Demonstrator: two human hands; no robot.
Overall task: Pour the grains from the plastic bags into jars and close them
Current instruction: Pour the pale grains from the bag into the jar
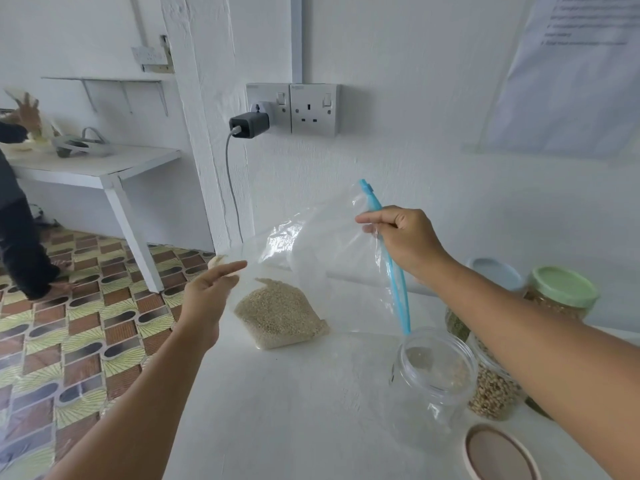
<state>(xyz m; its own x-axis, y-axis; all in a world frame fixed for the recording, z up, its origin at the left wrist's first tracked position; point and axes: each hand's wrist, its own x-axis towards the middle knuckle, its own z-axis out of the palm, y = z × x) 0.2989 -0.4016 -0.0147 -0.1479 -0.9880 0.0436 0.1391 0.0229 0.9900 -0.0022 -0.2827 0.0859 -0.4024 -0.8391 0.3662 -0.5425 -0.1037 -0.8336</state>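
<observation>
The step in hand seems to be the preparing of one plastic bag (311, 258) for pouring into the open jar (436, 372). The right hand (401, 237) pinches the blue zip strip (394, 271) of the bag between thumb and curled fingers and lifts that edge above the worktop (277, 410). The left hand (211, 292) is on the far side of the bag from the jar, with fingers spread and loose; whether it touches the plastic, I cannot tell.

The grains (280, 313) lie in the lower corner of the bag, which rests on the worktop just left of the jar. The long axis of the zip strip runs steeply, from high above the jar down to a point just over the jar's rim, so the mouth edge of the bag faces toward the jar (if the zip is already open is not visible).

In my judgement the next move calls for opening the mouth, raising the grain corner with the left hand and keeping the low end over the jar. A lid (498, 452) waits in front of the jar, and the filled jars (495, 386) stand just to its right.
</observation>
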